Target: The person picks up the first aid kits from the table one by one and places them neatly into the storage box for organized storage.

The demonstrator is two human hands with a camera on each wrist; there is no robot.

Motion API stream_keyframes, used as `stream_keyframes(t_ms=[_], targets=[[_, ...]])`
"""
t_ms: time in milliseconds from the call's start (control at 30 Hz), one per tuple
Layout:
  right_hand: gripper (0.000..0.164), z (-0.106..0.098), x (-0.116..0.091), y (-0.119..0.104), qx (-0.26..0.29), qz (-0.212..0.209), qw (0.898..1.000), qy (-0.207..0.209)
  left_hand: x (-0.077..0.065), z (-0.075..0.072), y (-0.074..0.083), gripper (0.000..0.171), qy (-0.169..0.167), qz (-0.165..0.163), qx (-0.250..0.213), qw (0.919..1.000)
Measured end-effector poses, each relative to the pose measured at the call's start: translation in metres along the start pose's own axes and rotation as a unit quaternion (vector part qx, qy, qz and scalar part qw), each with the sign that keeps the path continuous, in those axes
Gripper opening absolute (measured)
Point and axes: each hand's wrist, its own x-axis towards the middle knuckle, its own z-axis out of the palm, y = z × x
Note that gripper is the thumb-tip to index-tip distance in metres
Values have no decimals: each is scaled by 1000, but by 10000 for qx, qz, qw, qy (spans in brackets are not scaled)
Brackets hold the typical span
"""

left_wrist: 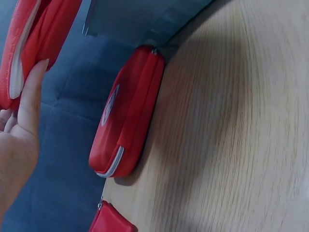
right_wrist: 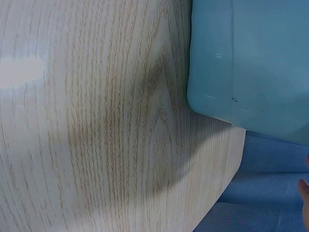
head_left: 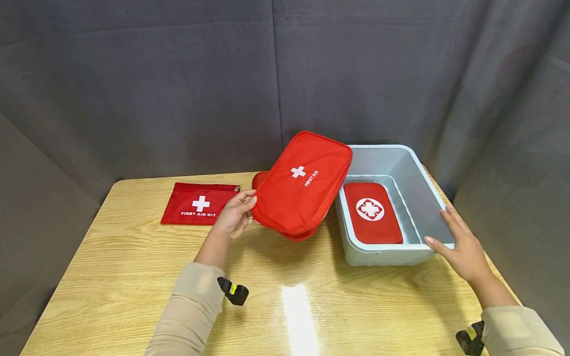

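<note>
My left hand (head_left: 236, 213) grips the lower left corner of a red first aid pouch (head_left: 303, 183), which it holds tilted above the table. In the left wrist view the thumb presses against the pouch (left_wrist: 46, 38) beside its white zip. My right hand (head_left: 465, 249), fingers spread and fairly straight, rests at the near right corner of a grey plastic bin (head_left: 394, 249). Inside the bin lies a red case (head_left: 374, 217) with a white cross emblem. Behind the held pouch, mostly hidden in the head view, another red zipped case (left_wrist: 128, 116) lies on the table.
A flat red first aid kit pouch (head_left: 191, 203) lies at the back left of the wooden table (head_left: 111, 277). Grey curtain (head_left: 178, 89) hangs along the table's back and sides. The bin stands near the right edge.
</note>
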Motion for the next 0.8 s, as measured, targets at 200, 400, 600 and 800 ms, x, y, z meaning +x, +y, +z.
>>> stream_keyframes(t_ms=[200,400,600,800], targets=[[70,-1,0,-1,44,11,10000,-7,0,8,0,23,68,71,-25,9999],[70,-2,1,0,76,21,10000,-55,2,17,1,24,6,114,-118,9999],[70,-2,1,1,75,19,9999,-78,1,28,0,25,-82,171,-284,9994],[70,-1,0,1,68,-16,10000,-68,1,37,0,23,-67,162,-451,9988]])
